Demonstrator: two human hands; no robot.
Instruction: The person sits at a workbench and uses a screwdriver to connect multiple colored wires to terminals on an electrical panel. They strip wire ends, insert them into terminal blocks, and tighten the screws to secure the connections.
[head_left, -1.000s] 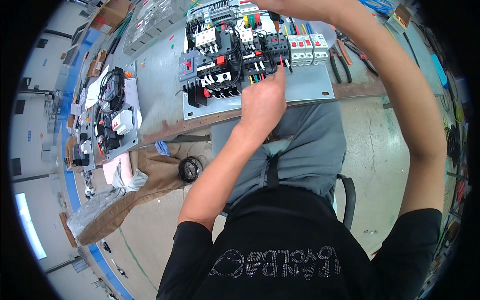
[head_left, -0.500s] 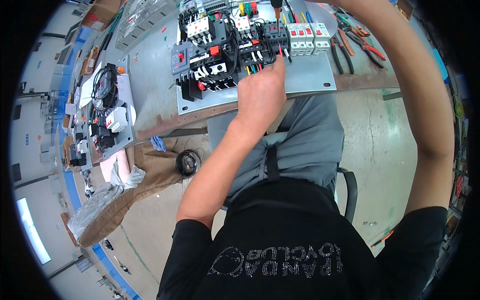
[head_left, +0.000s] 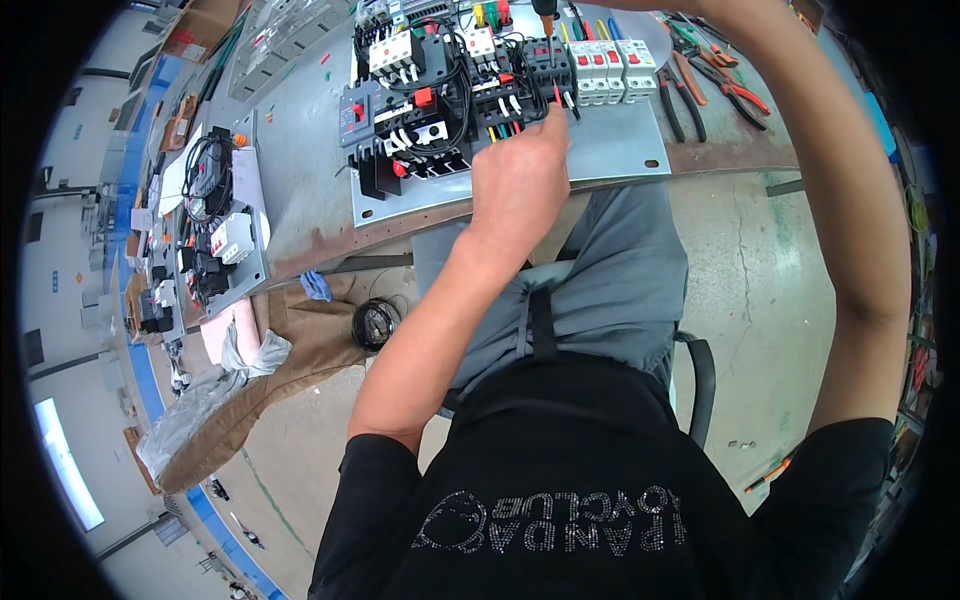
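Red-sleeved wire (head_left: 557, 93) rises just beyond my left hand (head_left: 520, 168), fingertips (head_left: 556, 116) seemingly pinched on it; I can't see my right hand. If the screwdriver (head_left: 551, 48) ahead slips, it could jab those fingertips.

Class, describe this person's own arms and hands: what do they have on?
The left sleeve and right sleeve are short and black, without visible markings. The left forearm and right forearm are uncovered, with no watch or bracelet showing. The left hand is gloveless; the right hand lies past the upper edge.
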